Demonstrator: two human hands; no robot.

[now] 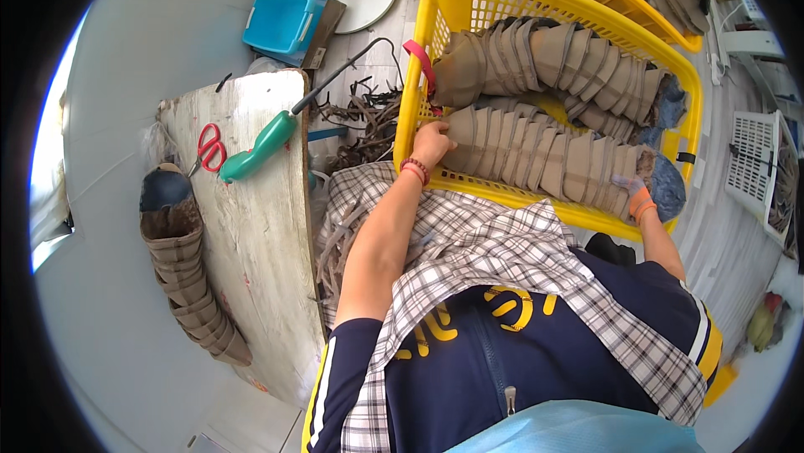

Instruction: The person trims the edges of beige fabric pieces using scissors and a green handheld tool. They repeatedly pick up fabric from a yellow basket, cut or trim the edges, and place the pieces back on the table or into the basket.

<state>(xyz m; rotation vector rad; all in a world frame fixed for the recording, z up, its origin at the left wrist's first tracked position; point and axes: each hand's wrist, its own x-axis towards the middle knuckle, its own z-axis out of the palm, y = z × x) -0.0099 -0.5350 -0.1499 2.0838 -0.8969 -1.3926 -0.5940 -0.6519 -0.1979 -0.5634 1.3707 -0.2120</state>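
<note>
Grey floor surrounds our work area, with a worn white board (251, 227) lying to our left and a yellow plastic basket (419, 59) directly ahead of our lap. We keep a checked cloth (494, 244) spread over our knees.

Inside the basket lie rows of stacked brown sandal uppers. The nearer row (536, 156) runs along the basket's near wall; a second row (553, 59) lies behind it.

Our left hand (431, 145) reaches forward with the forearm extended and a beaded bracelet (414, 170) at the wrist. Its fingers curl against the left end of the nearer row, pressing on the stack. Our right hand (634, 195), in a glove with an orange cuff, sits at the right end of the same row, at the basket's near wall. Its fingers lie against the stack; whether they close around it we cannot tell.

On the board rest red-handled scissors (209, 150) and a green-handled tool (260, 147). Another stack of brown uppers (188, 285) lies on the floor left of the board. A blue bin (285, 24) stands beyond the board.
</note>
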